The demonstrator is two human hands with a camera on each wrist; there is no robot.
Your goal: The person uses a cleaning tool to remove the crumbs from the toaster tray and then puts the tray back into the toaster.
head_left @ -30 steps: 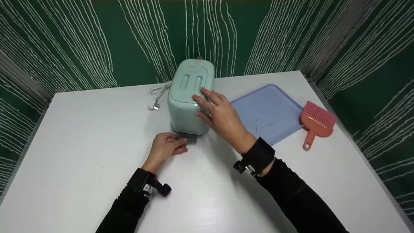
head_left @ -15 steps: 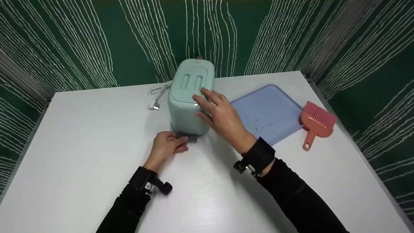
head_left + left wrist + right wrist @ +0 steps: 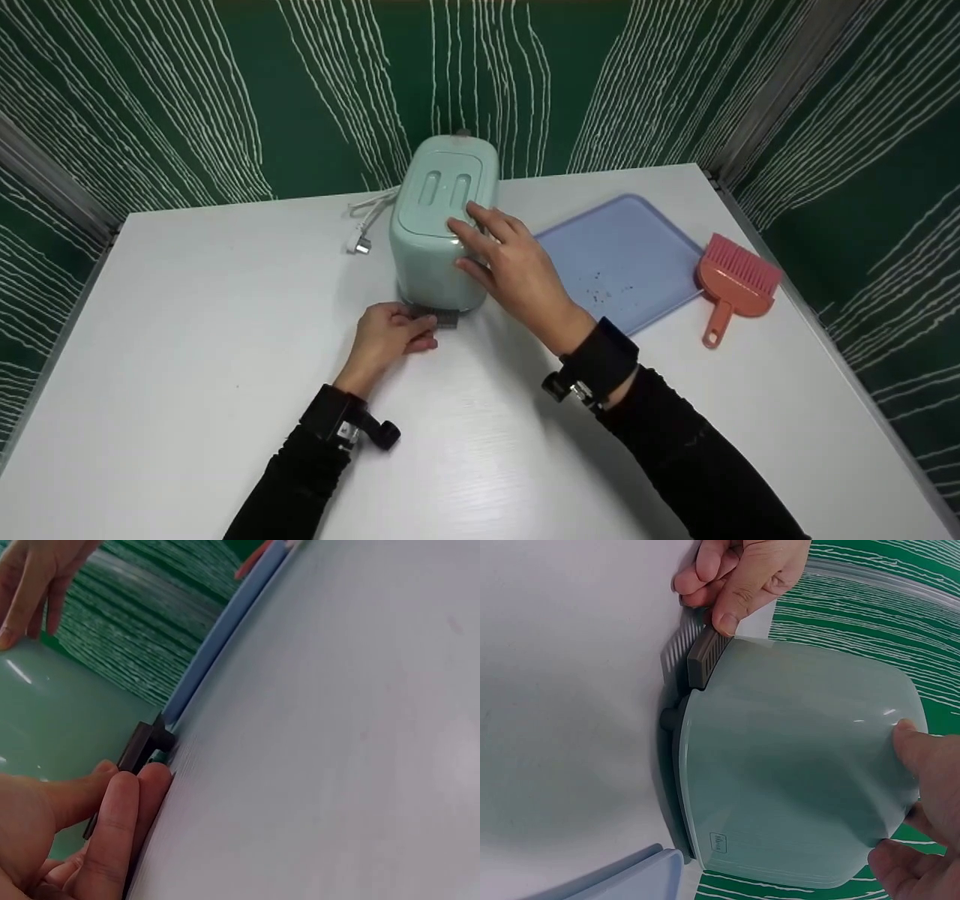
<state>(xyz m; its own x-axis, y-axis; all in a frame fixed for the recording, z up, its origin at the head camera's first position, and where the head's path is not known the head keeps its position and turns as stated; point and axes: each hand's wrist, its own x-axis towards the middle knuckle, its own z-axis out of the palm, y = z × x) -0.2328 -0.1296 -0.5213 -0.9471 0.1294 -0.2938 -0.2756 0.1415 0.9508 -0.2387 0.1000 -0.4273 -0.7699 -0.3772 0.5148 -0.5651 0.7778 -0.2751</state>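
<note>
A mint-green toaster (image 3: 431, 262), its top covered by a lid with two slots, stands at the table's back middle. From under its near end sticks a dark grey crumb tray (image 3: 447, 320) with a slotted edge. My left hand (image 3: 384, 341) pinches this tray between thumb and fingers, low over the table; the right wrist view shows the thumb on the tray's end (image 3: 711, 656), right at the toaster's base. My right hand (image 3: 521, 277) rests its fairly straight fingers on the toaster's near right top edge, thumb against the body. The inner part of the tray is hidden.
To the right lies a blue tray (image 3: 630, 255) with dark crumbs (image 3: 598, 289) on it. An orange dustpan with a pink brush (image 3: 739, 277) overlaps its right corner. The toaster's white plug (image 3: 358, 241) and cord lie left of it. A green, white-streaked wall (image 3: 330, 82) stands behind.
My left hand has moved slightly forward, and the crumb tray sits a little farther under the toaster. My right hand stays in place on the toaster.
</note>
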